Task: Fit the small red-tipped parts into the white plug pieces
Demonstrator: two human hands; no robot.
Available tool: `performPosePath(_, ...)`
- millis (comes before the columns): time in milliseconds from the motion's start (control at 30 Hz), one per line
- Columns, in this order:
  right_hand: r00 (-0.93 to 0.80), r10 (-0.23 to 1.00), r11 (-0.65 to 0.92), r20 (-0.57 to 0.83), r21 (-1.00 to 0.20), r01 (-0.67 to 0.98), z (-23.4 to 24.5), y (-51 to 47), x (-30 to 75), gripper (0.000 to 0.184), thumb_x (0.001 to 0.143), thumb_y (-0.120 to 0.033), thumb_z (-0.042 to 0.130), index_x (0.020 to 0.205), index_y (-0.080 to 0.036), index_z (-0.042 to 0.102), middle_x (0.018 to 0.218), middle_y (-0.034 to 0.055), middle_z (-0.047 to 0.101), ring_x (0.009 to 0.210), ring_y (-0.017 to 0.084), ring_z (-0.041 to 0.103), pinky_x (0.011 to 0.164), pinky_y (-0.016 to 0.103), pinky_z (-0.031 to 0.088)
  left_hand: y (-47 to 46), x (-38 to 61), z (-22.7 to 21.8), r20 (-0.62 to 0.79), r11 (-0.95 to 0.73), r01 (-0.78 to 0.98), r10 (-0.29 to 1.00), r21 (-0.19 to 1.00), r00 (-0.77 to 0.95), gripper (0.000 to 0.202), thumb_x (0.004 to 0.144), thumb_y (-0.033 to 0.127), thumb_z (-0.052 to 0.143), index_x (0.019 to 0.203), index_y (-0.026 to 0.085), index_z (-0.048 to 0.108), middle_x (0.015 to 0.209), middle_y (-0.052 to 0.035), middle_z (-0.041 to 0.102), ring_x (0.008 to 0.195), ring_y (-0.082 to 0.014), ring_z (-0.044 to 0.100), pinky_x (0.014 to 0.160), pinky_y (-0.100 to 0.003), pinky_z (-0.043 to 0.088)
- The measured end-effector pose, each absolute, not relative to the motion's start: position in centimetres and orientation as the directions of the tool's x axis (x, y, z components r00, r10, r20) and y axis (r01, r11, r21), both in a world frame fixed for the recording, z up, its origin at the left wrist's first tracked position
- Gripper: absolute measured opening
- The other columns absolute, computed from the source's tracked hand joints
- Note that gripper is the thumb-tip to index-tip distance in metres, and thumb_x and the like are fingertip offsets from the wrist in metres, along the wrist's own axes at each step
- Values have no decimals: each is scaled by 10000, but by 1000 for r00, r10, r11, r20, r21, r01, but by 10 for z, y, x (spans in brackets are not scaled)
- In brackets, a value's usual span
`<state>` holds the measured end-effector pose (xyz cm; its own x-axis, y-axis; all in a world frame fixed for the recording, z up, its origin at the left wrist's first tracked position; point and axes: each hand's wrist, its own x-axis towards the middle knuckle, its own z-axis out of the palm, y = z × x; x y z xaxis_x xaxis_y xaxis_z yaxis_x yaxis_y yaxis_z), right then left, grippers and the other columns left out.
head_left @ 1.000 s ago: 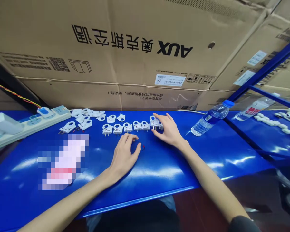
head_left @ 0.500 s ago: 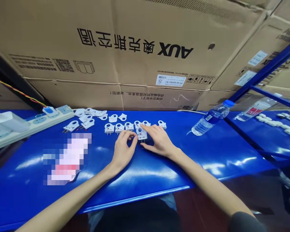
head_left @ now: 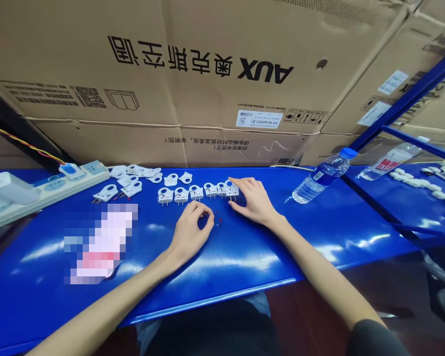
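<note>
My left hand (head_left: 193,228) is closed in a pinch above the blue table. At its fingertips is a thin wire piece with small red ends (head_left: 220,221). My right hand (head_left: 255,201) grips a white two-pin plug piece (head_left: 232,191) with a round ring on top, between thumb and fingers. This plug piece is at the right end of a row of similar white plug pieces (head_left: 181,195), their metal pins pointing toward me. Behind the row, several more white ring-topped pieces (head_left: 134,173) lie in a loose pile; some have red-tipped wires beside them.
A large cardboard box (head_left: 207,99) stands along the back. On the left lies a power strip (head_left: 55,190) with adapters, near a blurred-out pink item (head_left: 104,244). A water bottle (head_left: 324,175) leans at right beside a blue metal frame (head_left: 404,143); another bottle (head_left: 393,159) is beyond it.
My right hand has moved right and away from me with the plug piece, bringing it to the row. My left hand stays nearly in place, and the red-ended wire now shows apart from the plug piece.
</note>
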<state>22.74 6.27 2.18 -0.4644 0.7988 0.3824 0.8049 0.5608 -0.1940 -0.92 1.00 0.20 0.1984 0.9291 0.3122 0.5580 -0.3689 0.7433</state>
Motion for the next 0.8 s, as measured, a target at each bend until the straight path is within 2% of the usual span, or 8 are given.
performPosePath(133, -445, 810, 539, 382, -187, 821, 16, 71, 235, 601, 949, -374, 670, 1500, -190, 516, 1458, 115, 635, 1325, 331, 530, 1114, 495, 400, 7, -8, 0, 289, -408, 570, 912, 713, 290, 108, 938, 227, 576, 871, 221, 661, 984, -37, 660, 967, -218, 621, 893, -379, 509)
performPosePath(333, -429, 835, 507, 345, -175, 844, 8, 75, 235, 521, 964, -348, 636, 1460, -214, 554, 1481, 104, 618, 1403, 330, 484, 1241, 572, 263, 6, -8, -2, 322, -444, 634, 896, 633, 306, 104, 931, 201, 568, 870, 222, 649, 971, -42, 673, 968, -238, 612, 900, -411, 498)
performPosePath(533, -409, 856, 478, 317, -186, 858, 3, 76, 235, 476, 972, -351, 613, 1433, -236, 578, 1485, 107, 613, 1423, 340, 469, 1245, 613, 267, 4, -9, -3, 341, -460, 679, 886, 572, 313, 98, 935, 193, 562, 872, 226, 630, 986, -40, 671, 965, -240, 600, 908, -420, 489)
performPosePath(800, -436, 854, 498, 284, -202, 843, -1, 73, 232, 476, 1005, -346, 577, 1464, -220, 552, 1546, 133, 554, 1474, 353, 431, 1246, 665, 265, 4, -10, -1, 341, -443, 677, 895, 587, 289, 79, 943, 173, 526, 907, 224, 575, 972, -37, 645, 952, -234, 595, 878, -410, 485)
